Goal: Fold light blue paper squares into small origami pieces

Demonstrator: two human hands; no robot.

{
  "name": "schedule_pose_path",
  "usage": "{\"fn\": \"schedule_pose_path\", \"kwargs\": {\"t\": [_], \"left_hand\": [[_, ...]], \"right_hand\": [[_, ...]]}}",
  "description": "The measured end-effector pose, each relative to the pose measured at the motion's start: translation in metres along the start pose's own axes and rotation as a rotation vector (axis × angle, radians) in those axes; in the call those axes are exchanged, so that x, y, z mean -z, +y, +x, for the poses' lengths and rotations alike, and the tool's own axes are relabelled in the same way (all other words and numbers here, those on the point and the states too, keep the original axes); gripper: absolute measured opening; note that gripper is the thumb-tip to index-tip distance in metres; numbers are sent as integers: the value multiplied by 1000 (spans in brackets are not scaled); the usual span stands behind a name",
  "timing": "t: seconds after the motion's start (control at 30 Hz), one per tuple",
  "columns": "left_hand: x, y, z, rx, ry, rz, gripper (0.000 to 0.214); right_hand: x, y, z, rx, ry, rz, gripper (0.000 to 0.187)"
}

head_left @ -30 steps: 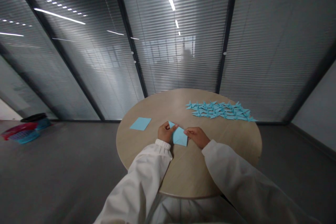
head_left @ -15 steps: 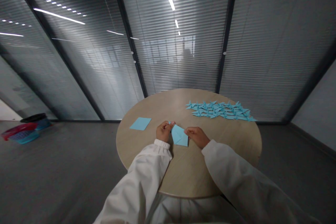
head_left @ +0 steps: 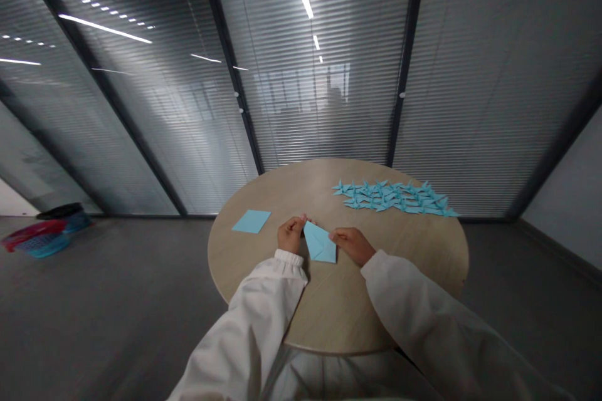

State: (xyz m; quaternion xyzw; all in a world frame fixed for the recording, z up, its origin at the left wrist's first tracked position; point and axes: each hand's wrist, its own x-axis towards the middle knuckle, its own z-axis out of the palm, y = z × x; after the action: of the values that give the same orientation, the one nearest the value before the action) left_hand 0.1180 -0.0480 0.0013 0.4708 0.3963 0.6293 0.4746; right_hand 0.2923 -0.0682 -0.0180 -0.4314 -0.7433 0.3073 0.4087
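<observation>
A partly folded sheet of light blue origami paper is held just over the table between my two hands, with crease lines across its face. My left hand pinches its upper left corner with the fingertips. On the other side, my right hand grips the right edge between thumb and fingers. Left of my left hand, a flat blue square of paper lies on the tabletop. Several folded blue paper cranes stand in rows towards the back right.
The round wooden table has its near edge close to my body. On the floor far left are a red and blue basket and a dark one. Glass panels with blinds rise behind the table.
The left fingers have shifted slightly up and left, and the paper's upper left part now opens out into a longer point. The right hand stays nearly still.
</observation>
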Motion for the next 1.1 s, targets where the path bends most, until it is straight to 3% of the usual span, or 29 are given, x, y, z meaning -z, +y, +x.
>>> {"fn": "schedule_pose_path", "kwargs": {"t": [0.4, 0.57, 0.73, 0.87, 1.1], "left_hand": [[2, 7, -1, -8, 46, 144, 45], [1, -2, 2, 31, -33, 82, 49], [1, -10, 3, 16, -146, 206, 50], [3, -11, 3, -40, -139, 226, 50], [-4, -4, -2, 49, -166, 185, 52]], "right_hand": [[2, -3, -1, 22, 2, -14, 38], [0, 2, 1, -26, 46, -15, 37], [1, 3, 1, -27, 89, -19, 36], [2, 0, 0, -12, 83, -26, 36], [1, 1, 1, -13, 116, -18, 36]]}}
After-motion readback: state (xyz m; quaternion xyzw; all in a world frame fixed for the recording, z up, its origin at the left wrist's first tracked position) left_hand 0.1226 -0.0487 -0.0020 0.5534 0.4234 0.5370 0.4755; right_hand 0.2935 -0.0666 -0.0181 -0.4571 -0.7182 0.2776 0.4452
